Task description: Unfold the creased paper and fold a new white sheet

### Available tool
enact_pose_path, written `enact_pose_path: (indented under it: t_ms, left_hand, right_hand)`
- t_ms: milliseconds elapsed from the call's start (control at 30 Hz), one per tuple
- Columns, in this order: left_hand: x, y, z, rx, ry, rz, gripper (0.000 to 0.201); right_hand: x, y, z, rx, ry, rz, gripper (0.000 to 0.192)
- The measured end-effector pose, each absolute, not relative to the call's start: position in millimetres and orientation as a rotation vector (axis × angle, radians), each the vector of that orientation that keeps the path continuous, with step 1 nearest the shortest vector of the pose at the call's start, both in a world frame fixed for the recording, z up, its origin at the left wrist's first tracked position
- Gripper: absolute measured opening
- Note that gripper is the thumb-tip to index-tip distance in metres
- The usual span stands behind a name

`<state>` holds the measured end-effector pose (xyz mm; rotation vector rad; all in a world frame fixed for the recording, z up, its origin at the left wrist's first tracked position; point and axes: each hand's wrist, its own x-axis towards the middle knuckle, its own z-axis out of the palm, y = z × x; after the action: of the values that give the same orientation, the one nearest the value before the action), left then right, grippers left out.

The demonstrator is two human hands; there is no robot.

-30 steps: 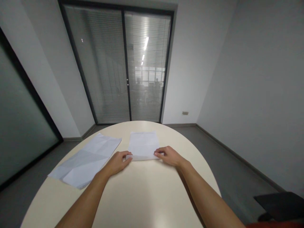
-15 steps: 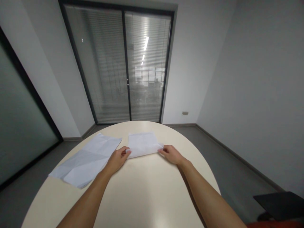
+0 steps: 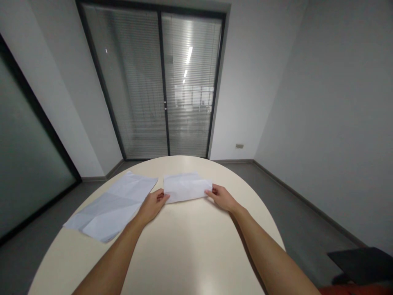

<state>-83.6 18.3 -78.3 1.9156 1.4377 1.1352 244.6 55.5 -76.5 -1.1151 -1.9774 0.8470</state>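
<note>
A small white sheet of paper [image 3: 186,187], folded over, lies toward the far side of the round table. My left hand [image 3: 154,203] pinches its near left corner between thumb and fingers. At the near right corner, my right hand [image 3: 223,198] grips the sheet the same way. The paper's near edge runs between the two hands, slightly higher on the right. Left of it, close to my left wrist, lie larger creased white sheets [image 3: 107,207] that overlap; how many cannot be made out.
The pale round table [image 3: 184,250] spreads under both forearms. Beyond it stands a glass door [image 3: 193,123] with blinds, and a wall socket [image 3: 239,146] is to its right. A dark flat object [image 3: 362,262] sits at the lower right, beside something red.
The near flap, lifted and curled earlier, now lies flatter against the sheet. The paper's outline is more even, and both hands stay almost in place at its corners.
</note>
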Motion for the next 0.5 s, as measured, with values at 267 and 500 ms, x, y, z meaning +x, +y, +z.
enact_pose_path:
  t_ms: [267, 500]
  left_hand:
    - [-79.0, 16.3, -71.6, 1.837, 1.382, 1.216, 0.035]
    - [-78.3, 16.1, -75.7, 1.798, 1.204, 1.136, 0.035]
  right_hand:
    - [241.9, 54.5, -74.5, -1.033, -1.948, 0.920, 0.047]
    - [239.9, 55.7, -74.4, -1.005, -1.898, 0.923, 0.050]
